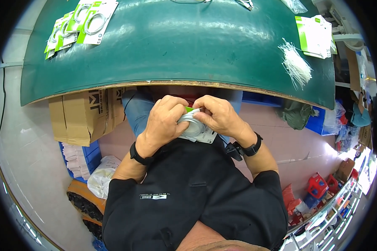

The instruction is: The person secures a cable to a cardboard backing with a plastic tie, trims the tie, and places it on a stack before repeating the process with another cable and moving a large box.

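Observation:
A coiled white cable (192, 129) lies against a white and green backing card (209, 137), just off the table's near edge in front of my body. My left hand (165, 119) is closed around the left side of the coil and card. From the other side my right hand (220, 113) is closed too, its thumb and forefinger pinching a white part of the cable at the card's top. The curled fingers hide most of what lies between them. On the table at far left sit several carded white cables (95, 24), overlapping one another.
A green table (188, 54) spans the far side. At its right are a loose bunch of thin white cable ties (296, 65) and a stack of cards (316, 37). Under its left stands a cardboard box (77, 117); a blue crate (318, 120) is at right.

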The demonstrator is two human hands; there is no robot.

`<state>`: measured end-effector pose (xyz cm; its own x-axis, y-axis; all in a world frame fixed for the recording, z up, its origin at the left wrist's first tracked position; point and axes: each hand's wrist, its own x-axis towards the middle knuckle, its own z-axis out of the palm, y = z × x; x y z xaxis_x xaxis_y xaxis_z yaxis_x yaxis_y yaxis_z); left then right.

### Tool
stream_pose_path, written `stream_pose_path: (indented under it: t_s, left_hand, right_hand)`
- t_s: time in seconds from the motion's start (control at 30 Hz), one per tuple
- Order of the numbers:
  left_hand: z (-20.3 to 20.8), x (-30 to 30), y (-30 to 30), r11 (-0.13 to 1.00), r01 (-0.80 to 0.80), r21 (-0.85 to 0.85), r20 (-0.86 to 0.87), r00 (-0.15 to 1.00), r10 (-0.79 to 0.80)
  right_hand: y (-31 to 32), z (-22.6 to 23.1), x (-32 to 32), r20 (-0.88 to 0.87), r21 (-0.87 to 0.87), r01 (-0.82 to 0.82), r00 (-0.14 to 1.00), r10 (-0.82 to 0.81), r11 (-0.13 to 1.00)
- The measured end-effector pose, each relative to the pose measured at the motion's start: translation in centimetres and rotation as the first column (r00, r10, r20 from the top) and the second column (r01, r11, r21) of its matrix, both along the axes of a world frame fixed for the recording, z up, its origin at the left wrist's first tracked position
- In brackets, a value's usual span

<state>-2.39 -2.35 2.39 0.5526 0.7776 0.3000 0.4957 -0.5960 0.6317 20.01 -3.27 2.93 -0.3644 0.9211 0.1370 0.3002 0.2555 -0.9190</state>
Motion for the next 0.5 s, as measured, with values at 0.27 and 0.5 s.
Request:
stream_pose_path:
  t_s: [0.27,0.5]
  left_hand:
    - [0.2,0.0,-0.6,0.997,0.064,-0.042,-0.089,0.994,-0.068]
    - [0.7,-0.2,-0.9,0.994,0.076,-0.081,-0.093,0.992,-0.084]
  right_hand:
    - [-0.3,-1.5,-0.5,-0.053,0.243,-0.006,0.998,0.019,0.970]
    - [-0.9,-1.2,-1.1,-0.094,0.357,0.095,0.993,-0.065,0.929]
